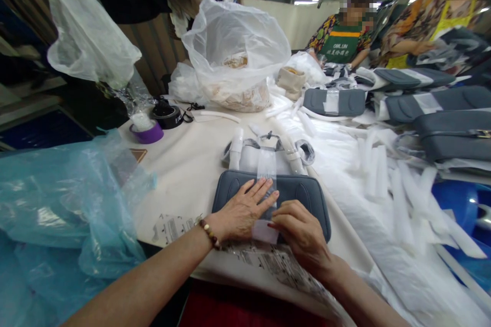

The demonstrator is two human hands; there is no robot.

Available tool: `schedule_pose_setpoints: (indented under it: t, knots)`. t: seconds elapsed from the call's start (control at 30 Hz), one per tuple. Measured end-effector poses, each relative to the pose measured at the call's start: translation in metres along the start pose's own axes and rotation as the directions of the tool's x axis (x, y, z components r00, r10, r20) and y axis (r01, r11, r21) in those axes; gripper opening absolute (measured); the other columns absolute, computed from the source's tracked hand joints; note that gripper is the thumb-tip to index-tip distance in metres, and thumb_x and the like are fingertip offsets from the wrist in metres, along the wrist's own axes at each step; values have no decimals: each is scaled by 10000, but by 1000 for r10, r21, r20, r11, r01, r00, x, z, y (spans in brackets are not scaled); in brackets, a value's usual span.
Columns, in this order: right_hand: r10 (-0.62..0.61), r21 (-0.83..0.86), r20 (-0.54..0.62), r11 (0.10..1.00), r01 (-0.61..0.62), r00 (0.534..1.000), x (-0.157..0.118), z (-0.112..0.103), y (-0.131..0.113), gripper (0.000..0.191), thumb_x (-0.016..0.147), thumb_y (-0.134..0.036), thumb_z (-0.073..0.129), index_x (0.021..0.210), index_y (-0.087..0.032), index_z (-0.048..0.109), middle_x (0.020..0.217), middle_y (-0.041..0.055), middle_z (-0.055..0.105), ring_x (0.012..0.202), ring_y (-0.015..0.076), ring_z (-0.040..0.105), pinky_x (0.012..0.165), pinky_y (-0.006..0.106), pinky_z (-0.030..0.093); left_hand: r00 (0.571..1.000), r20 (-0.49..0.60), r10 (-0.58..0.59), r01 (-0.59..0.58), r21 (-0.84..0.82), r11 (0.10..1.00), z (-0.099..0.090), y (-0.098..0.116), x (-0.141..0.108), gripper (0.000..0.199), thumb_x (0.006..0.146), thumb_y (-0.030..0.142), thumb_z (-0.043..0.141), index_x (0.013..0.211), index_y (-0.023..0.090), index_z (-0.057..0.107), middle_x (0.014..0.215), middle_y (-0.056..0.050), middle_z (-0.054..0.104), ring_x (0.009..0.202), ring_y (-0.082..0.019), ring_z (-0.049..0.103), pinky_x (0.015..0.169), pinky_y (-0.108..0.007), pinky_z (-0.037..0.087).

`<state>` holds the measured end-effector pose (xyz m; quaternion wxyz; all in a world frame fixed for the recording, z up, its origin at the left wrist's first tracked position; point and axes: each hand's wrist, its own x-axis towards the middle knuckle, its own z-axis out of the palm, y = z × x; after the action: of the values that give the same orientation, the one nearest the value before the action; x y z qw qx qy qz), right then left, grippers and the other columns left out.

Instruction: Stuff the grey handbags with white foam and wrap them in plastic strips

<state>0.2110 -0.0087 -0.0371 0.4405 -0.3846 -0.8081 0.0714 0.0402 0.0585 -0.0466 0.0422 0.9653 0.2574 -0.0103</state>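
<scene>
A slate-blue bag (307,194) lies on the cream-covered table in front of me, its wrapped handles pointing away. Around its middle runs a translucent white wrapping strip (266,163), with a loose-looking end (265,232) at the near edge. My left hand (245,207) is open, pressing flat on the bag and strip with fingers stretched out. My right hand (301,230) is closed in a pinch beside the strip's near end. A small red bit shows at its fingertips, but what they grip is hidden. Under both wrists lies a clear printed plastic bag (276,263).
Blue plastic sheeting (69,204) covers the left side. Purple tape (148,133) and black tape (166,115) sit behind it. A big clear sack (238,51) stands at the back. White foam tubes (379,168) and more wrapped bags (437,102) lie right, near two co-workers.
</scene>
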Motion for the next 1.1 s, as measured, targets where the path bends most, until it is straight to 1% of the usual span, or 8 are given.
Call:
schedule_pose_setpoints:
  t: [0.17,0.4,0.63,0.77,0.87,0.93,1.0,1.1]
  knots:
    - [171,48,42,984,-173,984,4,13,22,206,910,-192,496,744,-185,619,741,19,601,675,109,579,622,200,482,1000,-5,-5,5,-29,1000,8,-2,1,873,680,222,558,1428,128,119,1524,-209,78,1404,-321,49,1110,-477,97]
    - [300,-45,5,953,-300,954,-3,26,27,224,925,-213,464,738,-189,585,738,6,568,644,95,572,602,185,463,1000,-1,-6,5,-154,988,2,-4,-2,741,689,99,415,1398,63,205,1521,-188,132,1410,-260,43,1118,-463,168]
    - [289,-257,-45,922,-291,956,-8,40,28,262,929,-228,462,689,-180,554,722,24,556,660,121,533,579,208,436,970,-219,-104,4,-415,910,4,-10,-7,856,613,1,348,1423,112,96,1476,-156,297,1387,-190,201,1126,-441,255]
    - [262,-262,-98,924,-279,960,-9,44,27,267,932,-207,447,680,-182,531,711,27,536,651,122,506,581,210,432,903,-373,-216,4,-494,870,1,-7,-13,761,682,18,378,1405,163,191,1423,-138,373,1325,-216,341,1091,-449,344]
    - [251,-265,-110,925,-272,962,-9,45,27,289,928,-178,431,650,-185,506,690,27,514,639,128,485,580,223,423,824,-544,-156,-60,-359,932,5,1,-19,471,795,45,423,1255,146,434,1176,-130,560,1150,-222,505,983,-416,469]
    - [243,-264,-121,927,-267,962,-9,47,30,296,920,-161,425,633,-187,491,674,24,500,631,132,476,573,231,418,829,-559,-4,-125,-193,973,10,6,-22,324,842,50,412,1134,110,537,1004,-115,620,1017,-209,564,903,-368,520]
    - [240,-261,-139,927,-270,961,-7,50,32,298,911,-156,424,620,-192,479,664,23,492,620,136,470,560,235,418,855,-505,116,-161,-47,986,15,10,-23,289,872,56,378,1082,68,575,947,-123,647,976,-206,586,868,-339,537]
    - [275,-241,-152,921,-305,949,-2,49,26,286,898,-148,419,623,-197,481,658,20,490,609,141,483,554,241,444,857,-490,162,-146,71,987,20,14,-24,323,883,60,337,1080,49,593,982,-146,673,1011,-216,601,864,-346,547]
